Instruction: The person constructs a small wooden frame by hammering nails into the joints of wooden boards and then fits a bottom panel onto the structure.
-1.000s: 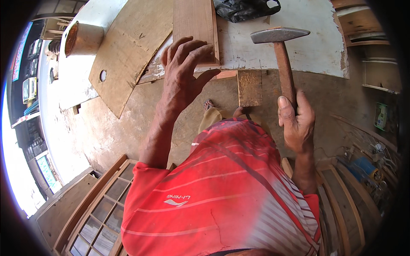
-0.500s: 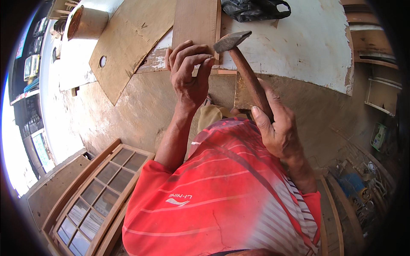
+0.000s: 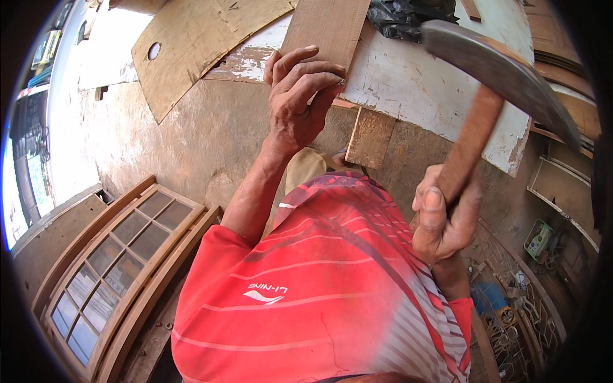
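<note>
My right hand (image 3: 448,214) is wrapped round the wooden handle of a hammer (image 3: 474,137), raised at the right with its dark metal head large and close to the camera. Over the near end of a brown wooden board (image 3: 324,29) is my left hand (image 3: 299,105). Its fingers bend toward the thumb in a pinch, and whatever sits between the tips is too small to make out. The board lies on a worn white tabletop (image 3: 408,80).
A black plastic bag (image 3: 408,16) lies beside the board. Left of it is a plywood sheet (image 3: 185,48) with a round hole. A wooden block (image 3: 370,137) juts below the table edge. Lower left leans a paned window frame (image 3: 121,268); clutter (image 3: 511,313) fills the lower right.
My right hand has swung the hammer up and to the right, away from the board. My left hand stays pinched by the board's near end. The view has shifted a little.
</note>
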Demonstrator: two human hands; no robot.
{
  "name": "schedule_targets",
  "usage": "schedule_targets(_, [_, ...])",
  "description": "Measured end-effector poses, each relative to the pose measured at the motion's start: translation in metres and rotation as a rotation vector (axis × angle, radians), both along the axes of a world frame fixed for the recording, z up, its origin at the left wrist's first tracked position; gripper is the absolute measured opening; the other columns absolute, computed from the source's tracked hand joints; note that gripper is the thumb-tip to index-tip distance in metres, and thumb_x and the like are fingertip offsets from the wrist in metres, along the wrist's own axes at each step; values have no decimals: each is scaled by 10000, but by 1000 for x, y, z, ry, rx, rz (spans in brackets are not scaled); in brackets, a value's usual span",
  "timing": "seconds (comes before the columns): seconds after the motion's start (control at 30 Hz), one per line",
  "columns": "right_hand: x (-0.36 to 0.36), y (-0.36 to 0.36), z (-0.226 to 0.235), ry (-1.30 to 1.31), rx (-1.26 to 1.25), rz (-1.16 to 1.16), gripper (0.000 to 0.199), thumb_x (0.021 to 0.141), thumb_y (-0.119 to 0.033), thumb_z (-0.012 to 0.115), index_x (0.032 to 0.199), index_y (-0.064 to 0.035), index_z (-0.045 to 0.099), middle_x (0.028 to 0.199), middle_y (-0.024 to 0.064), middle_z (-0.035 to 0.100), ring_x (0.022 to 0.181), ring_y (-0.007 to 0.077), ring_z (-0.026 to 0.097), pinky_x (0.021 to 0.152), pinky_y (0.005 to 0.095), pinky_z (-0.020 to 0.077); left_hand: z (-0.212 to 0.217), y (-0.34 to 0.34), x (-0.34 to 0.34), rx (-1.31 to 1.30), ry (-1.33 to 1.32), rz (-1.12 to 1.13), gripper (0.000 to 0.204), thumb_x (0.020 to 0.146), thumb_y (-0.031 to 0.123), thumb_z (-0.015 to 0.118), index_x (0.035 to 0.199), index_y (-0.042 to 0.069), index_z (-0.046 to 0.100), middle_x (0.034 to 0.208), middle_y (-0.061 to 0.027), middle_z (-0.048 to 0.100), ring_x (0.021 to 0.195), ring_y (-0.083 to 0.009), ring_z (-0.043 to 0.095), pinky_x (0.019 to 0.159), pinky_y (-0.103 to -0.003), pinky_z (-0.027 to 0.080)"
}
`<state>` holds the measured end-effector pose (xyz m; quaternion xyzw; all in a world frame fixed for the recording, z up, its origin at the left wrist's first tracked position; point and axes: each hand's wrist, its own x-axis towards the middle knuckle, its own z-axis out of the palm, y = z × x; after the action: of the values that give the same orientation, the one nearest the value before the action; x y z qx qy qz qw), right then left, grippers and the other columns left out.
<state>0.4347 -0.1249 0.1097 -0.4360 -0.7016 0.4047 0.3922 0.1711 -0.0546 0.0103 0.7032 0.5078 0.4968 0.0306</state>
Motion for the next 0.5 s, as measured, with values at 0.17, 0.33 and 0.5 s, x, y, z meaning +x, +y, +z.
schedule_targets(0.17, [-6, 17, 3, -400, 39, 167, 576, 980, -36, 628, 1490, 130, 420, 1268, 307, 660, 1034, 413, 740, 841, 428, 603, -3, 0, 0, 8, -40, 22, 146, 832, 129, 837, 940, 173, 749, 1047, 47, 771, 1223, -250, 631, 1124, -448, 296])
schedule_targets(0.33, [3, -1, 8, -107, 23, -14, 586, 987, -58, 632, 1500, 123, 412, 1343, 330, 623, 1097, 421, 726, 875, 424, 600, -3, 1, -1, 2, -31, 0, 150, 835, 122, 832, 948, 174, 749, 1050, 43, 771, 1219, -249, 635, 1129, -448, 296])
schedule_targets(0.5, [-9, 17, 1, -370, 20, 147, 562, 1006, -94, 628, 1506, 78, 438, 1284, 300, 664, 1009, 439, 735, 833, 433, 601, -1, 1, 0, -23, -45, 27, 140, 846, 100, 817, 936, 181, 748, 1028, 60, 776, 1214, -236, 641, 1142, -452, 300])
